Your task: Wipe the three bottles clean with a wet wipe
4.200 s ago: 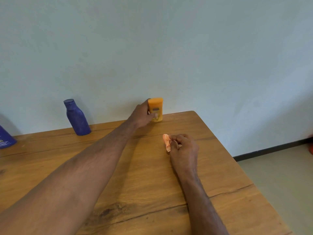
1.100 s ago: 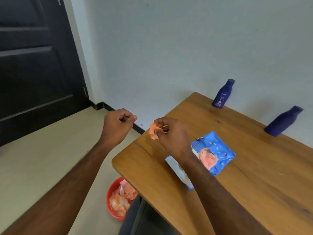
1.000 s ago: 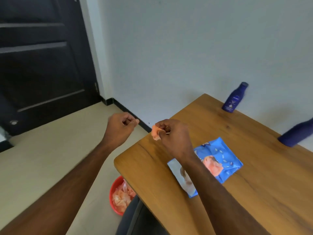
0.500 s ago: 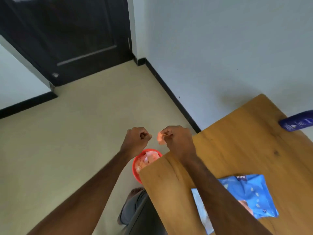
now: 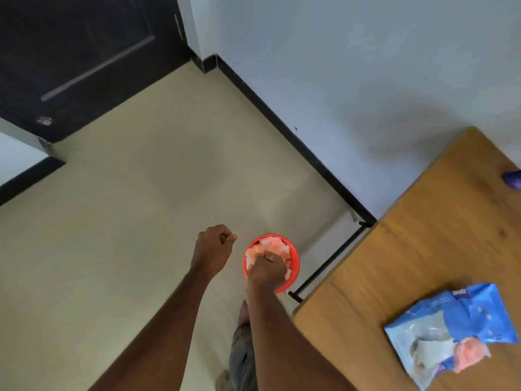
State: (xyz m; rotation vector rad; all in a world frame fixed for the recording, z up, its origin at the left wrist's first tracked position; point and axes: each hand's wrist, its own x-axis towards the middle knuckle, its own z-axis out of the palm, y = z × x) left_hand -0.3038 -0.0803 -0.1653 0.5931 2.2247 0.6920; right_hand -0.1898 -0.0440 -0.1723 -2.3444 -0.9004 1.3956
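My right hand (image 5: 266,268) is down over the red bin (image 5: 294,266) on the floor, fingers curled, with a crumpled pink wet wipe (image 5: 254,252) poking out at its fingertips. My left hand (image 5: 214,246) hovers beside it to the left as an empty fist. Only the tip of one dark blue bottle (image 5: 513,179) shows at the right edge, on the wooden table (image 5: 423,249). The other bottles are out of view.
The bin holds several used pink and white wipes. A blue wet-wipe packet (image 5: 479,314) lies open on the table's near part, a pink wipe showing at its opening. A black table frame, a dark door (image 5: 70,52) and a beige floor surround the bin.
My view has swung down and left, off the table. My right hand has carried the pink wipe from the table's corner down onto the red bin. My left fist moved along beside it.
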